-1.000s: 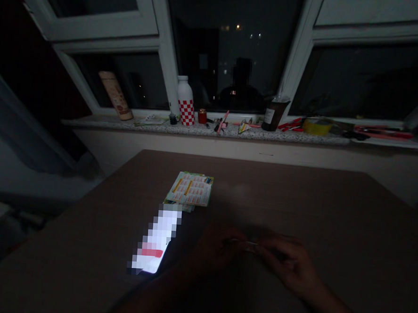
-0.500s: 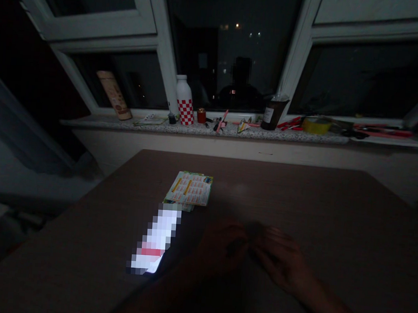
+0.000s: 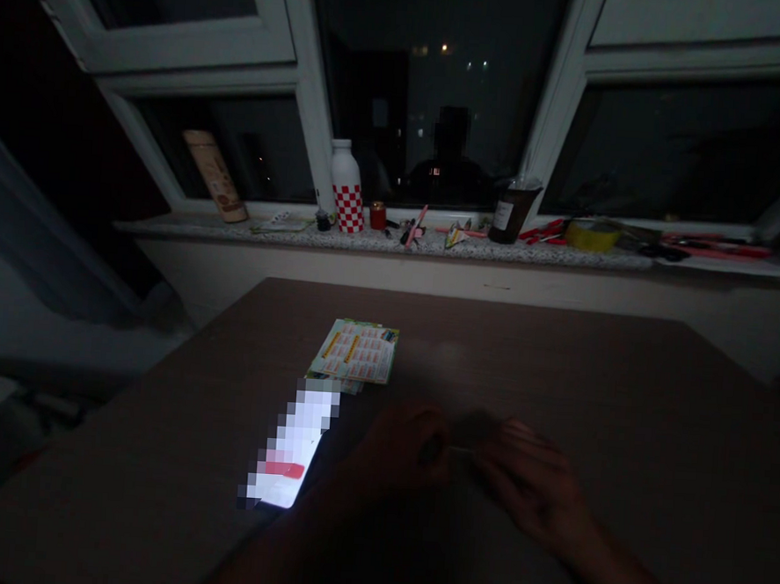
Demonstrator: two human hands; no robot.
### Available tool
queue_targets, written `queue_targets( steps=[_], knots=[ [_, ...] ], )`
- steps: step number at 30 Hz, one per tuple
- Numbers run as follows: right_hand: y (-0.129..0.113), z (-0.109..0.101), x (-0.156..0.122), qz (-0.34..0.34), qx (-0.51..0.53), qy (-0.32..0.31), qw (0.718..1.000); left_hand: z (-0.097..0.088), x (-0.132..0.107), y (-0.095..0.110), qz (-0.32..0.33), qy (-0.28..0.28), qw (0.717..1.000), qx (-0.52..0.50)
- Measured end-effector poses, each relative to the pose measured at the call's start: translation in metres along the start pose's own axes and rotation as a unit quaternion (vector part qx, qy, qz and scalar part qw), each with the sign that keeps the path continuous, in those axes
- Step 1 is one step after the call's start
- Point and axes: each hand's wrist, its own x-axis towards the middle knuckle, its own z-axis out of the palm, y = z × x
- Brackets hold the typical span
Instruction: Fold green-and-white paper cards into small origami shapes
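Over the dark brown table (image 3: 623,377), both hands are in deep shadow. My left hand (image 3: 407,452) is curled closed, and what its fingers hold is too dark to name. To its right, my right hand (image 3: 537,477) has its fingers pressed together with the thumb below. A thin pale strip (image 3: 462,451) shows in the narrow gap between the two hands; its kind cannot be made out. Left of my left hand lies a lit phone (image 3: 285,488), its screen partly blurred out. Beyond the phone is a small stack of printed cards (image 3: 366,357).
Along the stone windowsill (image 3: 406,247) stand a tan bottle (image 3: 215,180), a white bottle with red checks (image 3: 348,192), a small red jar (image 3: 377,215) and a dark drink cup (image 3: 512,216). A yellow tape roll (image 3: 592,236) and several pens lie farther right.
My hands have drawn slightly apart, the left one moving left. The pale strip now shows between them. The phone and cards stay put.
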Motion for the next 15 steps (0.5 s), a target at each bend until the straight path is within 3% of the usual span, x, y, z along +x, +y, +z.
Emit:
queue_targets(
  steps=[5, 9, 15],
  knots=[
    [-0.001, -0.004, -0.001, 0.022, 0.002, 0.015, 1.0, -0.008, 0.0, 0.002, -0.01, -0.009, 1.0, 0.003],
    [0.003, -0.009, -0.004, 0.084, 0.01, 0.034, 0.996, -0.017, -0.001, 0.001, -0.032, -0.032, 0.999, 0.001],
    [0.009, -0.01, -0.008, 0.187, 0.038, 0.029, 0.981, -0.015, -0.004, 0.003, -0.072, 0.012, 0.995, -0.07]
  ],
)
